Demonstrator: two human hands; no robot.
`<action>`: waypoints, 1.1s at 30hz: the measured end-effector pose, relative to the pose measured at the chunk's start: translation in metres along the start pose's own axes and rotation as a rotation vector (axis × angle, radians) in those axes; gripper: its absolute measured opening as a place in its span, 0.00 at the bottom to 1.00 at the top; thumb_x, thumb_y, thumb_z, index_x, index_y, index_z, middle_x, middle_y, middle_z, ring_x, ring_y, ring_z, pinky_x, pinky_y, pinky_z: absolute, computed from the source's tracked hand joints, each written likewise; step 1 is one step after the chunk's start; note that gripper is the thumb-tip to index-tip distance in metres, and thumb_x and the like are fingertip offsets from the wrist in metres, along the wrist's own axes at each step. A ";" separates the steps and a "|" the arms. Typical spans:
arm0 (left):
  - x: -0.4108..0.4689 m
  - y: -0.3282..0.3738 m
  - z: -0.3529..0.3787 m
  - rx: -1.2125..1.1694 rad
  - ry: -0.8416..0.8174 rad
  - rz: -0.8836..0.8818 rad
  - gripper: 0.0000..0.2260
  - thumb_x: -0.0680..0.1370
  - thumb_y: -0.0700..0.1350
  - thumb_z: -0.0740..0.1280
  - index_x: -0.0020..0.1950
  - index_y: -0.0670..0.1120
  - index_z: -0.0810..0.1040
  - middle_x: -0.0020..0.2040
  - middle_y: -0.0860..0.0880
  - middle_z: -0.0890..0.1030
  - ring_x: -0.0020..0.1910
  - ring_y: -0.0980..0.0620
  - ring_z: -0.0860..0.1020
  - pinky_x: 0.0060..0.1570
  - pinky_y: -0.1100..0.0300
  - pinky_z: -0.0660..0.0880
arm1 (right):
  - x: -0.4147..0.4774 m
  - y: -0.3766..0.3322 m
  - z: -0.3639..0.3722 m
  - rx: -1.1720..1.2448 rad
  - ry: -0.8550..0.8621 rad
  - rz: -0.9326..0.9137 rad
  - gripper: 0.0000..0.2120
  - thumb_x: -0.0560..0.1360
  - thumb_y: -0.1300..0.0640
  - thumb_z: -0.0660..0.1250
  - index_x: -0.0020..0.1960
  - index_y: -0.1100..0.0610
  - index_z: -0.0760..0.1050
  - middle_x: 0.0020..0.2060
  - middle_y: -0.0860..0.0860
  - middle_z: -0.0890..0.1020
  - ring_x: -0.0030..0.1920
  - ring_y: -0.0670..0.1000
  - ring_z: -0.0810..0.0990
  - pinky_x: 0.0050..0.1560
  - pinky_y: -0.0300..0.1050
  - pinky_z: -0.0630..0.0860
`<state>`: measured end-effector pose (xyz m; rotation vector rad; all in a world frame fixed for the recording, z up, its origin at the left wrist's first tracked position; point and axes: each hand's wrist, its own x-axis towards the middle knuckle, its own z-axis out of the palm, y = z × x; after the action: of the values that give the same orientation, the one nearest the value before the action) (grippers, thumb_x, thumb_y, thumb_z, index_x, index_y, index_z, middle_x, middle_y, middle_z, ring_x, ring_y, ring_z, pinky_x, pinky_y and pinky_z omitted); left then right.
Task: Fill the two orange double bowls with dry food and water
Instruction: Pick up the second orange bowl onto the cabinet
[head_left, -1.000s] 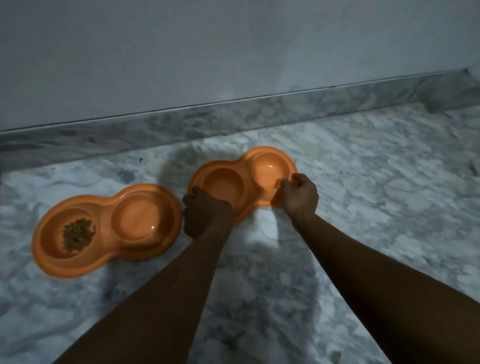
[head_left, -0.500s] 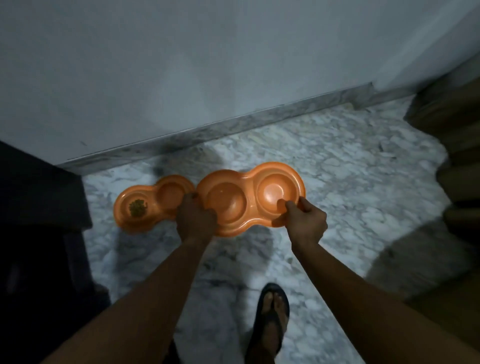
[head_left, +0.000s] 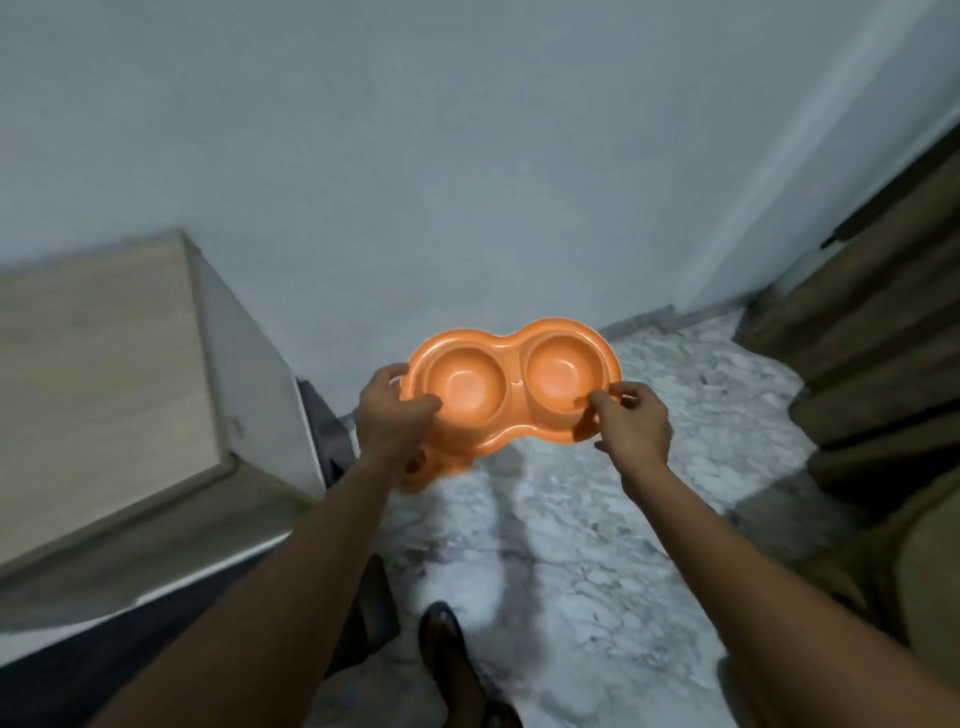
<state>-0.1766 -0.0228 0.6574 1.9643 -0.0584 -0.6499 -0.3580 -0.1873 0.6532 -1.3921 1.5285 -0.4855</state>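
A plain pale wall (head_left: 415, 156) fills the upper view, above a marble floor (head_left: 597, 519) veined grey and white. At left stands a light wood-grain cabinet (head_left: 93, 374); at right hang dull brown folds of cloth (head_left: 883, 338). No writing can be read anywhere. The orange double bowl (head_left: 511, 384), smooth plastic in a figure-eight shape, is held in the air above the floor, both round wells empty. The left hand (head_left: 392, 415) grips its left rim, fingers curled around the edge; the right hand (head_left: 631, 421) pinches the right rim. Below it, a second orange bowl (head_left: 441, 467) shows partly, its contents hidden. A dark sandal (head_left: 447, 660) is at the bottom
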 end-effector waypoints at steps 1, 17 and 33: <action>-0.016 0.012 -0.022 -0.020 0.030 0.021 0.24 0.59 0.46 0.72 0.55 0.56 0.76 0.47 0.53 0.84 0.49 0.47 0.83 0.55 0.44 0.80 | -0.019 -0.015 -0.003 0.034 -0.010 -0.024 0.17 0.65 0.45 0.70 0.52 0.46 0.78 0.48 0.45 0.81 0.49 0.52 0.82 0.53 0.61 0.82; -0.149 -0.040 -0.449 -0.174 0.338 -0.066 0.13 0.67 0.42 0.75 0.49 0.52 0.80 0.50 0.47 0.84 0.51 0.45 0.82 0.56 0.48 0.80 | -0.356 -0.124 0.160 -0.088 -0.488 -0.471 0.18 0.71 0.46 0.76 0.57 0.51 0.78 0.52 0.52 0.79 0.51 0.54 0.78 0.48 0.50 0.74; -0.057 -0.185 -0.763 -0.067 0.426 -0.133 0.26 0.62 0.50 0.74 0.58 0.41 0.81 0.54 0.40 0.84 0.52 0.40 0.82 0.56 0.44 0.79 | -0.584 -0.111 0.440 -0.218 -0.573 -0.353 0.14 0.71 0.47 0.75 0.52 0.48 0.76 0.51 0.52 0.81 0.49 0.57 0.82 0.54 0.60 0.82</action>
<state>0.0864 0.7095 0.7782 2.0134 0.3533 -0.3010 -0.0054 0.4522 0.7714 -1.7933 0.8923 -0.1039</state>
